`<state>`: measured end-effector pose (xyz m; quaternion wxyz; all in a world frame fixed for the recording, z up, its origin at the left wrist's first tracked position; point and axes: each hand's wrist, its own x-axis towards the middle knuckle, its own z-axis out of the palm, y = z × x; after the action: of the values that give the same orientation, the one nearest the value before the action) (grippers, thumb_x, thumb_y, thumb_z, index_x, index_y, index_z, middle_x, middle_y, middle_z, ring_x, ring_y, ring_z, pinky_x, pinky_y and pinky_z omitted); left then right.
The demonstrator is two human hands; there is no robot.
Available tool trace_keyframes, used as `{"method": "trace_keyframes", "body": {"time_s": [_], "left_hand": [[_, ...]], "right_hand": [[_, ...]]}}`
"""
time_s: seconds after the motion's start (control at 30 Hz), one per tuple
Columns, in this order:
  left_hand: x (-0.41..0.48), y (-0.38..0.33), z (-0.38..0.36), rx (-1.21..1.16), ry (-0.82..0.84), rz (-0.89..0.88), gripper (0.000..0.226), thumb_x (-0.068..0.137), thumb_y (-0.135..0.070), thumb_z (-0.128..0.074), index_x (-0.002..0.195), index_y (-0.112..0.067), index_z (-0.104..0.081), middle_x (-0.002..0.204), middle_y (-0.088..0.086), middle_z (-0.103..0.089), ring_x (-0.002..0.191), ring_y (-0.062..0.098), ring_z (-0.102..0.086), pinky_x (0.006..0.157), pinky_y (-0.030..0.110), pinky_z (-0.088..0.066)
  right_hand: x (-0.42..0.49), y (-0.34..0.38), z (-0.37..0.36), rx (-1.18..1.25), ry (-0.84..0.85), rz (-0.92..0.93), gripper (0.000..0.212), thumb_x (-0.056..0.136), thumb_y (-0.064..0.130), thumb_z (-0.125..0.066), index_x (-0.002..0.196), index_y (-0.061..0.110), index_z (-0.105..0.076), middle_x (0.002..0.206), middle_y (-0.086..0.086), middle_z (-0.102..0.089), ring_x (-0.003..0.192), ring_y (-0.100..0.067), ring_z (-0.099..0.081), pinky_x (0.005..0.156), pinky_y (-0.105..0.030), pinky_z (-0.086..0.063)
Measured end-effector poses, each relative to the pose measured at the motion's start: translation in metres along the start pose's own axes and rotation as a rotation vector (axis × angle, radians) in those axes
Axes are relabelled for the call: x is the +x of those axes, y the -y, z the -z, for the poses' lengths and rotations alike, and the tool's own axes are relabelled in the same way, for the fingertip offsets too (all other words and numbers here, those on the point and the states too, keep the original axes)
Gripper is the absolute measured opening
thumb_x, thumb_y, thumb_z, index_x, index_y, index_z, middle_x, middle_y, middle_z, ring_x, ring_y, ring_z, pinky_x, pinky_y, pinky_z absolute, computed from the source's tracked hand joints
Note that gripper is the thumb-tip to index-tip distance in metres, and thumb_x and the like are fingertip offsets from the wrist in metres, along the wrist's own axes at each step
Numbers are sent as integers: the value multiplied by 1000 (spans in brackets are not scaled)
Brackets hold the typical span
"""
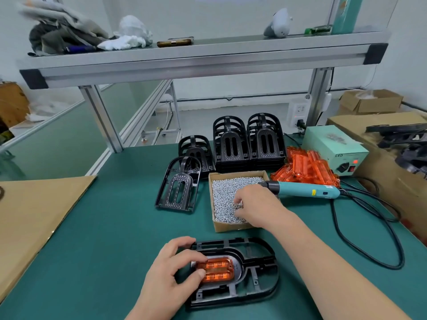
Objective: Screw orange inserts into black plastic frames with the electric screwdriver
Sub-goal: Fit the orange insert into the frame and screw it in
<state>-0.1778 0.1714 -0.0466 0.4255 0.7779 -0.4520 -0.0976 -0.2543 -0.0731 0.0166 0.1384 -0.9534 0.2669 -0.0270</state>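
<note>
A black plastic frame [258, 273] lies flat on the green mat near me, with an orange insert [218, 270] seated in its oval recess. My left hand [171, 271] rests on the frame's left end, its curled fingers on the insert. My right hand [255, 204] reaches into a cardboard box of small silver screws [225, 195] and pinches screws between its fingertips. The teal electric screwdriver [305, 189] lies across the box's right edge, apart from both hands.
Stacks of black frames [248, 139] stand behind the box, one frame [178, 183] leaning at the left. A heap of orange inserts [307, 166] lies beside a pale green power unit [335, 148]. Black cable [369, 229] loops at the right. Cardboard sheet [34, 211] covers the left.
</note>
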Motion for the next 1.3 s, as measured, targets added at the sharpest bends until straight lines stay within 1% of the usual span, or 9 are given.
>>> {"method": "trace_keyframes", "body": {"time_s": [0.27, 0.33, 0.43, 0.5, 0.57, 0.7, 0.83, 1.1, 1.3], "left_hand": [[1, -5, 4, -93, -66, 38, 27, 74, -54, -63, 97, -46, -73, 119, -18, -61, 119, 6, -56, 96, 25, -46], [3, -6, 4, -110, -103, 59, 17, 79, -41, -70, 96, -45, -73, 114, -19, -64, 111, 6, -60, 89, 20, -46], [14, -6, 5, -118, -169, 113, 33, 85, -5, -75, 86, -38, -75, 98, -16, -69, 94, 8, -64, 78, 15, -47], [34, -14, 7, -164, -181, 164, 30, 88, -4, -71, 86, -34, -75, 91, -14, -72, 84, 8, -66, 73, 11, -47], [60, -24, 7, -347, -115, 258, 24, 92, -4, -65, 99, -25, -74, 89, -7, -76, 81, 10, -71, 72, 14, -52], [104, -47, 0, -853, 125, 501, 30, 97, 6, -54, 125, -2, -59, 111, 15, -73, 101, 22, -72, 87, 27, -58], [124, -59, -7, -888, 190, 598, 42, 94, 12, -54, 135, 6, -47, 121, 25, -62, 107, 29, -69, 87, 31, -59], [127, -55, -21, -1115, 96, 669, 16, 96, 5, -55, 108, 7, -65, 93, 23, -73, 80, 25, -75, 67, 28, -62], [120, -51, -25, -1071, 27, 660, 11, 88, 8, -65, 98, 6, -67, 86, 17, -73, 72, 19, -74, 61, 21, -58]], "right_hand": [[7, 4, -9, 7, 13, 45, 13, 88, 9, -63, 87, 17, -74, 98, -2, -72, 91, -22, -66, 79, -34, -55], [6, 1, -10, 46, -35, 42, 15, 91, 13, -62, 85, 19, -74, 96, 2, -72, 90, -19, -66, 76, -30, -52], [6, -5, -11, 81, -92, 44, 17, 93, 17, -60, 85, 18, -76, 89, 6, -73, 87, -16, -65, 71, -29, -49], [7, -7, -11, 150, -111, 43, 18, 93, 17, -62, 85, 19, -77, 89, 7, -74, 87, -14, -64, 79, -29, -50], [8, -7, -11, 239, -142, 14, 14, 92, 19, -65, 88, 23, -77, 88, 11, -72, 86, -9, -62, 80, -26, -46], [9, -5, -11, 297, -250, 10, 11, 92, 20, -66, 88, 23, -76, 86, 11, -72, 84, -9, -61, 79, -28, -46], [9, 0, -9, 158, -212, 54, 17, 94, 22, -60, 88, 21, -76, 88, 4, -74, 88, -20, -64, 82, -38, -51], [-5, 2, -6, 255, -262, 129, 15, 93, 27, -66, 93, 23, -80, 86, 4, -65, 88, -18, -60, 80, -40, -49], [-20, 10, -11, 167, -304, 195, 21, 100, 32, -58, 101, 24, -78, 88, 6, -54, 90, -14, -53, 72, -35, -45]]}}
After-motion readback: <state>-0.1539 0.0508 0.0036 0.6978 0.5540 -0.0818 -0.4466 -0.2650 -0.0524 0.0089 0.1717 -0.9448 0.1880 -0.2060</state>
